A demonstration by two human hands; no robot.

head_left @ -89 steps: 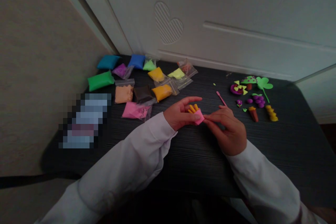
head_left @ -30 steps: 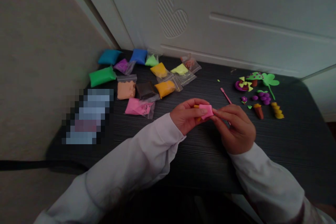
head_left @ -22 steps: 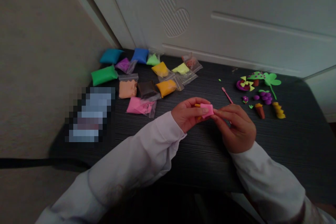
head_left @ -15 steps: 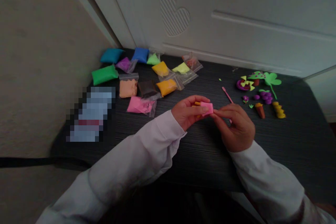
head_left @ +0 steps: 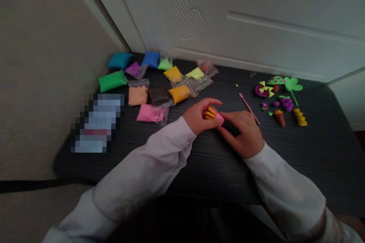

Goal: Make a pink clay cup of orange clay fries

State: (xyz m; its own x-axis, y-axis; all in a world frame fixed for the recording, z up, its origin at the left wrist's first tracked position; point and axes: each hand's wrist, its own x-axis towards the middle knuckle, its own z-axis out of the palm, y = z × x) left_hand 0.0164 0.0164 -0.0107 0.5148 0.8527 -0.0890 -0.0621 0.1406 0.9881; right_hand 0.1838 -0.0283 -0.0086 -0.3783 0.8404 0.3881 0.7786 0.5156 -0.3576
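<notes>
A small pink modelling-clay box with yellow-orange clay fries sticking out of its open end lies between my hands. My left hand grips it, thumb on the near side, index finger stretched out above. The fries point left toward my left palm. From the right, my right hand pinches the pink box between thumb and index finger at its closed end. A pink clay tool lies on the table just beyond my right hand, its full length showing.
Several clay bags, such as the orange bag and pink bag, lie at the left. A blurred-out phone-like slab lies left. Clay models, including grapes and a brown cone, stand right. A white panel borders the back.
The pink box has turned so the fries show clearly again, and it has shifted slightly left. My right hand has moved left with it, uncovering the pink tool's lower end.
</notes>
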